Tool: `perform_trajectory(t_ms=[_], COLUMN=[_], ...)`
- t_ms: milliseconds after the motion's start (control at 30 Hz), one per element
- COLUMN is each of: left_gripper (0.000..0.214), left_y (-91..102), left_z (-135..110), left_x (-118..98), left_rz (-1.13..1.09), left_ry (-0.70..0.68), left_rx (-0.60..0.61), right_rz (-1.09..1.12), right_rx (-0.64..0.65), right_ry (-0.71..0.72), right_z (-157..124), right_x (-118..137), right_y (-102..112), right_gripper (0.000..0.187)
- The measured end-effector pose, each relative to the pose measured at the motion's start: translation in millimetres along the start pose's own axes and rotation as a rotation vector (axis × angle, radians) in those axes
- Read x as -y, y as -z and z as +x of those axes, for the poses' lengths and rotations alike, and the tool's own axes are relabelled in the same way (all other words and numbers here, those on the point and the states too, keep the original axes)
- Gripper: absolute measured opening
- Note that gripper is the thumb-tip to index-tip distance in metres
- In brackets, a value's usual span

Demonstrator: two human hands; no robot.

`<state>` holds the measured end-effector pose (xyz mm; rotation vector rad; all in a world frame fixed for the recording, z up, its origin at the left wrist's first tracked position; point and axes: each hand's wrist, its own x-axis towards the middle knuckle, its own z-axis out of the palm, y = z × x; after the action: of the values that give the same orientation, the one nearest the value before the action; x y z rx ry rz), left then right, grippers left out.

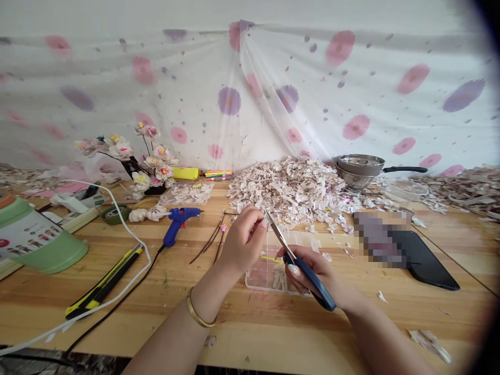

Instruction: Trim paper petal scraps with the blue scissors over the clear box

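My right hand (pixel 308 268) grips a pair of scissors (pixel 320 289) with dark blue handles, the blades pointing up and to the left. Near the blade tips, my left hand (pixel 246 237) is closed in a pinch; a small pale bit shows at its fingertips, too small to name. A gold bangle (pixel 199 310) circles the left wrist. Beneath the hands lies a clear plastic compartment box (pixel 255 278) with a pale dried piece (pixel 280 276) and a thin yellow strip (pixel 272 259) in it. Thin brown twigs (pixel 209 244) lie left of my left hand.
Behind the hands spreads a large heap of pale dried flakes (pixel 285 187), with metal bowls (pixel 359 165) beside it. A phone (pixel 427 260) lies right. Leftward are a blue glue gun (pixel 175 224), a yellow-black utility knife (pixel 105 281), cables, a green container (pixel 47 250) and made flowers (pixel 156 161).
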<state>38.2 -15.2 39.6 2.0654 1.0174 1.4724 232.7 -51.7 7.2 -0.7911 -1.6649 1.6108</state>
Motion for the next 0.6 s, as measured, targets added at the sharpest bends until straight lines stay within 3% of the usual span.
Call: perform_trajectory(t_ms=[600], left_gripper=[0.022], left_y=[2.3], left_z=[3.8], left_x=[-0.2], left_rz=[-0.176], left_ry=[0.197], left_rx=[0.039], right_rz=[-0.037], right_rx=[-0.037], right_ry=[-0.032], right_z=[-1.3], right_x=[-4.4], right_y=[4.2], right_gripper=[0.044])
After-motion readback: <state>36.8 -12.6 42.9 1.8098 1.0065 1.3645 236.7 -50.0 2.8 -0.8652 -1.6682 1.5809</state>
